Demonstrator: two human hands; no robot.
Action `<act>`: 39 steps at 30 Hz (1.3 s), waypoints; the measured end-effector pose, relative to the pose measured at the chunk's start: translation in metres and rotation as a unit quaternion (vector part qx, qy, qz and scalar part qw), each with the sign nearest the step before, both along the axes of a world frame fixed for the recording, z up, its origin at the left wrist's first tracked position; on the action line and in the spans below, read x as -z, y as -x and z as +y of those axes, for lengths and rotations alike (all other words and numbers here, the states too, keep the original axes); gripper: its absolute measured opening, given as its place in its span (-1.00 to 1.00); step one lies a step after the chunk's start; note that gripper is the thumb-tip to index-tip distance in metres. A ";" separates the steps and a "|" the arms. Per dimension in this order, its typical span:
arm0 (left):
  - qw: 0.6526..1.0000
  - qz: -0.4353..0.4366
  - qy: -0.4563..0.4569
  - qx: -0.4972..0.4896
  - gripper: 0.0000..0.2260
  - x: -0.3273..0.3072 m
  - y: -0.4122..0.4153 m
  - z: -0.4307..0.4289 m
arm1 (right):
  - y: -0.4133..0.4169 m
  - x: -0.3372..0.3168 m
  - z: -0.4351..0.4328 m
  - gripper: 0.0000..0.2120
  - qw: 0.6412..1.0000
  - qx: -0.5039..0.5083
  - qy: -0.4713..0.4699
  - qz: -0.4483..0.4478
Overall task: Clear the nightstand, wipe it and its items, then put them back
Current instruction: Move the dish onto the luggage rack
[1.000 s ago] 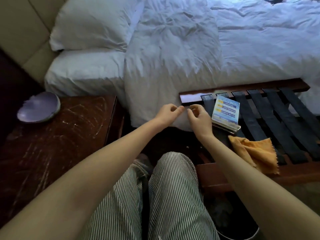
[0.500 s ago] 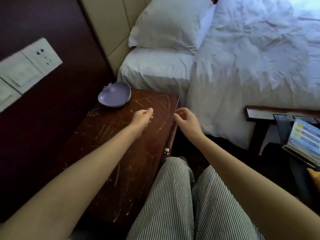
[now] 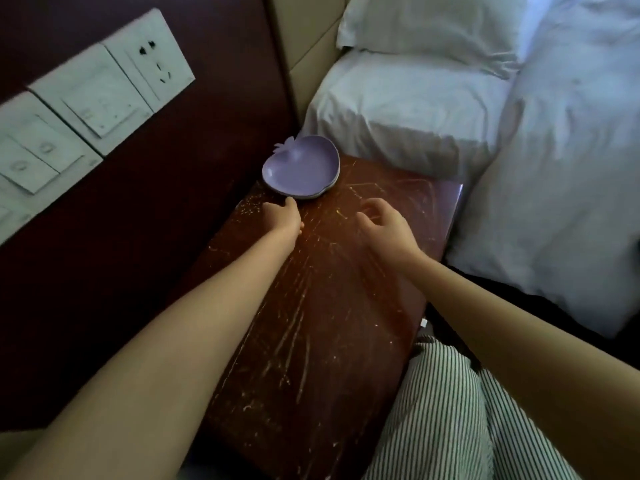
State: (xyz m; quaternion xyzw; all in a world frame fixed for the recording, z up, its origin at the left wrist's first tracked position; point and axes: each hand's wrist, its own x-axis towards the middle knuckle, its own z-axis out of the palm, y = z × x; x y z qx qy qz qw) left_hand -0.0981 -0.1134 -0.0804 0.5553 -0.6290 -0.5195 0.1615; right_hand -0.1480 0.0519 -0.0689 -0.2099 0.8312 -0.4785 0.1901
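Observation:
A purple fruit-shaped dish (image 3: 300,167) sits at the far left corner of the dark, scratched wooden nightstand (image 3: 322,306). My left hand (image 3: 282,216) hovers just in front of the dish, one fingertip at its near rim, holding nothing. My right hand (image 3: 382,221) is over the nightstand top to the right of the dish, fingers spread and curled downward, empty. Nothing else lies on the nightstand top.
A dark wall panel with white switches and a socket (image 3: 86,109) rises at the left. The bed with white sheet, pillow (image 3: 426,22) and duvet (image 3: 561,174) borders the nightstand at the back and right. My striped trouser leg (image 3: 450,420) is at the nightstand's near right.
The view swung left from the luggage rack to the nightstand. Both hands moved forward over the top toward the purple dish, and the right hand's fingers opened.

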 end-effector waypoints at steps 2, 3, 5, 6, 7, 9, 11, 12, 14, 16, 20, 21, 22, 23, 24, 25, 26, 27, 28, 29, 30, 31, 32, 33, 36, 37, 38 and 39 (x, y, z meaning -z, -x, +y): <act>1.000 -0.013 0.015 -0.012 -0.55 0.006 0.012 -0.004 | 0.005 0.006 -0.003 -0.70 1.000 0.007 -0.006 -0.001; 0.999 -0.017 0.029 -0.020 -0.54 0.009 0.018 -0.006 | 0.007 0.009 -0.005 -0.71 1.000 0.015 -0.005 -0.004; 0.998 -0.026 0.052 -0.036 -0.55 0.016 0.030 -0.013 | 0.011 0.014 -0.011 -0.71 0.999 0.030 0.007 -0.014; 0.997 -0.033 0.053 -0.042 -0.56 0.019 0.035 -0.015 | 0.013 0.015 -0.013 -0.71 0.999 0.031 0.012 -0.020; 0.997 -0.039 0.048 -0.047 -0.57 0.020 0.038 -0.016 | 0.014 0.016 -0.015 -0.70 0.999 0.029 0.015 -0.022; 0.997 -0.045 0.038 -0.055 -0.59 0.023 0.044 -0.016 | 0.016 0.016 -0.016 -0.70 0.999 0.024 0.013 -0.019; 0.997 -0.043 0.028 -0.062 -0.62 0.021 0.047 -0.016 | 0.014 0.016 -0.015 -0.71 0.999 0.027 0.016 -0.023; 0.997 -0.036 0.024 -0.069 -0.61 0.020 0.049 -0.017 | 0.012 0.016 -0.015 -0.71 0.999 0.028 0.018 -0.027; 0.996 -0.014 0.011 -0.086 -0.55 0.017 0.049 -0.018 | 0.007 0.018 -0.014 -0.71 0.999 0.020 0.020 -0.033; 0.995 -0.002 0.032 -0.099 -0.57 0.015 0.046 -0.016 | 0.002 0.019 -0.010 -0.71 0.999 0.011 0.020 -0.037; 0.992 0.027 0.092 -0.077 -0.65 0.004 0.029 0.002 | -0.003 0.013 -0.007 -0.67 0.997 0.026 0.029 -0.064; 0.992 0.038 0.093 -0.070 -0.66 0.000 0.023 0.007 | -0.003 0.009 -0.007 -0.65 0.996 0.034 0.038 -0.078; 0.993 0.051 0.092 -0.062 -0.67 -0.004 0.018 0.014 | -0.003 0.006 -0.006 -0.62 0.994 0.040 0.045 -0.093; 0.993 0.056 0.091 -0.048 -0.68 -0.008 0.012 0.022 | -0.002 0.003 -0.005 -0.57 0.992 0.044 0.051 -0.108; 0.994 0.055 0.093 -0.031 -0.70 -0.012 0.006 0.030 | -0.002 0.001 -0.004 -0.50 0.990 0.047 0.054 -0.122; 0.994 0.050 0.095 -0.015 -0.71 -0.016 0.001 0.039 | -0.002 0.000 -0.001 -0.43 0.988 0.050 0.056 -0.133; 0.994 0.046 0.094 -0.001 -0.72 -0.019 -0.004 0.048 | -0.004 -0.001 0.002 -0.37 0.987 0.055 0.056 -0.144; 0.995 0.045 0.092 0.013 -0.75 -0.022 -0.007 0.056 | -0.005 -0.001 0.006 -0.33 0.984 0.062 0.059 -0.154; 0.994 0.049 0.090 0.023 -0.80 -0.024 -0.011 0.065 | -0.007 -0.002 0.011 -0.33 0.982 0.070 0.065 -0.163; 0.994 0.055 0.086 0.032 -0.85 -0.027 -0.013 0.073 | -0.010 -0.004 0.018 -0.37 0.980 0.078 0.073 -0.167; 0.994 0.061 0.080 0.041 -0.86 -0.029 -0.015 0.082 | -0.011 -0.007 0.027 -0.43 0.979 0.088 0.083 -0.164; 0.994 0.067 0.073 0.050 -0.86 -0.030 -0.016 0.090 | -0.012 -0.010 0.037 -0.50 0.977 0.101 0.097 -0.158; 0.993 0.073 0.068 0.059 -0.86 -0.032 -0.017 0.099 | -0.012 -0.012 0.047 -0.57 0.975 0.115 0.116 -0.153; 0.993 0.077 0.065 0.067 -0.86 -0.032 -0.018 0.107 | -0.011 -0.015 0.058 -0.63 0.971 0.127 0.132 -0.151; 0.989 0.080 0.070 0.100 -0.86 -0.035 -0.020 0.130 | -0.009 -0.021 0.091 -0.69 0.958 0.151 0.170 -0.174; 0.988 0.078 0.072 0.113 -0.86 -0.034 -0.020 0.138 | -0.009 -0.022 0.103 -0.72 0.956 0.150 0.173 -0.182; 0.987 0.076 0.074 0.124 -0.86 -0.033 -0.020 0.146 | -0.010 -0.022 0.113 -0.74 0.956 0.145 0.172 -0.187; 0.985 0.075 0.075 0.134 -0.86 -0.032 -0.021 0.154 | -0.011 -0.021 0.123 -0.74 0.956 0.141 0.171 -0.191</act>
